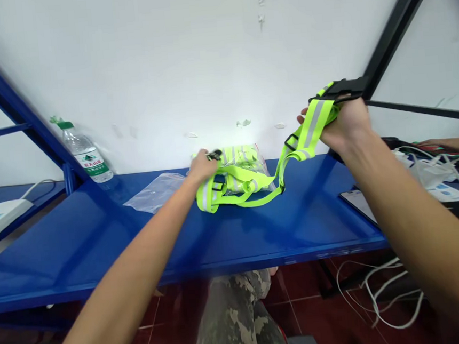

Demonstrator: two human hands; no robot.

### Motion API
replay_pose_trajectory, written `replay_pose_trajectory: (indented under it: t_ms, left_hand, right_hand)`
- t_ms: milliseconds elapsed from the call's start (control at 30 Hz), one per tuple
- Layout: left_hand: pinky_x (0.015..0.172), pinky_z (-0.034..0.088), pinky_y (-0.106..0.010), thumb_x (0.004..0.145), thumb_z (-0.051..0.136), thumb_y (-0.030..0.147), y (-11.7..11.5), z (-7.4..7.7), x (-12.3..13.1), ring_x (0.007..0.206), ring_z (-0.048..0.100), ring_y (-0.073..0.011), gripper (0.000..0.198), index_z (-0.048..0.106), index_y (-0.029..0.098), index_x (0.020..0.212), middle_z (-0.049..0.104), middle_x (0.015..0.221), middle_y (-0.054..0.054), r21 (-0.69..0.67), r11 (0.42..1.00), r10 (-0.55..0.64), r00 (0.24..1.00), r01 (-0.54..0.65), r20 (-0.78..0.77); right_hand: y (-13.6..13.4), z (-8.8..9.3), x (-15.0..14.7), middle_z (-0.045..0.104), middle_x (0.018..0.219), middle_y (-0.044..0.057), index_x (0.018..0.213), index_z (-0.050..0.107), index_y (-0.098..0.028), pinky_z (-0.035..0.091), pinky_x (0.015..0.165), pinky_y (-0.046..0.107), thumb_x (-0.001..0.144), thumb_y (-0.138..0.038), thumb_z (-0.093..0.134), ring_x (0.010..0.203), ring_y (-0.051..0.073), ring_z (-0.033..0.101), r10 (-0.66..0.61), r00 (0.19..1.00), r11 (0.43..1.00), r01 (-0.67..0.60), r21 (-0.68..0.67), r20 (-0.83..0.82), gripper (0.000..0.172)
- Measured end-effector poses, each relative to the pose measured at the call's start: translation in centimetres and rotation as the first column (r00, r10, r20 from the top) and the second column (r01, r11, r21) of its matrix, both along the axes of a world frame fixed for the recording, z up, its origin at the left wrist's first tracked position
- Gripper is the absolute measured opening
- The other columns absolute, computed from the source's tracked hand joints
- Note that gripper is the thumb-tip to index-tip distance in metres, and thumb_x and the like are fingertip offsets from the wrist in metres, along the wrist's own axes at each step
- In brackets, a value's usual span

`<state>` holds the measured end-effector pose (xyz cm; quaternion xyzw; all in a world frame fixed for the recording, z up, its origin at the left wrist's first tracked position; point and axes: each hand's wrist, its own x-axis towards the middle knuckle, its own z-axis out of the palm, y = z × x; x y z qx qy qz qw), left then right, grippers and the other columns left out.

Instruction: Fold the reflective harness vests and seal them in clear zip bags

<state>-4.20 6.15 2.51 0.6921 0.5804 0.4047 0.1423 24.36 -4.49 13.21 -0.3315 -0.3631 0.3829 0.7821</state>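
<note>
A neon yellow reflective strap point(256, 179) with a silver stripe and black buckles hangs in loops between my hands, partly over the table. My left hand point(204, 166) is closed on its left end beside a small black buckle point(214, 154). Raised higher at the right, my right hand point(348, 121) grips the other end, its fingers partly hidden behind the webbing. A large black buckle point(346, 88) sticks out above that hand. Behind the strap, a clear plastic bag point(261, 161) with folded yellow strapping inside lies against the wall.
An empty clear bag point(157, 191) lies flat on the blue table point(111, 241). A water bottle point(89, 155) leans at the back left. To the right are a phone-like flat device point(358, 203) and tangled white cables point(450, 166). Another person's arm point(456, 145) shows at far right.
</note>
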Motion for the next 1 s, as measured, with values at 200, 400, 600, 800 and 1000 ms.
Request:
replay_pose_trajectory:
  t_ms: [200,400,600,800,1000]
  left_hand:
    - [0.114,0.032,-0.051,0.094,0.043,0.038,-7.4,0.7,5.2,0.136,0.044,-0.0298,0.043,0.058,0.02,0.131,0.057,0.14,-0.011,0.15,0.836,-0.479,0.836,0.528,-0.268]
    - [0.074,0.046,-0.033,0.083,0.061,0.041,-8.5,0.0,5.2,0.082,0.063,-0.0217,0.025,0.069,0.018,0.088,0.071,0.091,-0.006,-0.124,0.611,-0.787,0.582,0.782,-0.207]
    - [0.052,0.031,-0.026,0.089,0.052,0.032,-5.7,0.5,3.2,0.054,0.044,-0.0119,0.017,0.055,0.02,0.076,0.047,0.061,0.003,-0.058,0.783,-0.613,0.784,0.619,0.094]
    - [0.05,0.039,-0.023,0.094,0.047,0.036,-3.5,1.7,2.2,0.054,0.052,-0.0123,0.013,0.053,0.024,0.096,0.055,0.067,0.003,-0.006,0.878,-0.446,0.821,0.479,0.355]
    - [0.055,0.046,-0.025,0.095,0.048,0.038,-4.2,3.1,2.8,0.06,0.058,-0.0133,0.014,0.053,0.025,0.098,0.061,0.074,0.002,-0.052,0.829,-0.481,0.756,0.557,0.443]
  right_hand:
    - [0.7,-1.5,-1.7,0.055,0.064,-0.001,0.07,0.047,-0.021,0.052,0.083,0.035,0.087,-0.028,0.046,0.064,0.012,0.057,0.208,0.972,0.976,-0.214,-0.047,-0.106,0.019]
    - [3.1,-4.7,0.1,0.058,0.069,0.003,0.075,0.054,-0.023,0.051,0.084,0.041,0.086,-0.046,0.048,0.079,0.021,0.062,0.066,0.924,0.996,-0.04,-0.077,0.377,0.026]
    - [4.2,-9.4,4.0,0.061,0.071,0.009,0.085,0.059,-0.022,0.054,0.079,0.045,0.093,-0.044,0.029,0.084,0.028,0.066,0.153,0.891,0.91,0.042,-0.413,0.427,0.038]
    - [2.0,-11.3,1.2,0.068,0.116,0.018,0.113,0.061,-0.016,0.056,0.083,0.041,0.087,-0.044,0.046,0.103,0.028,0.067,0.114,0.649,0.868,0.303,-0.394,0.752,0.041]
    - [1.2,-12.2,-3.6,0.056,0.14,0.018,0.139,0.051,-0.014,0.046,0.102,0.043,0.083,-0.035,0.057,0.126,0.032,0.055,0.163,-0.159,0.957,0.265,-0.117,0.974,0.06]
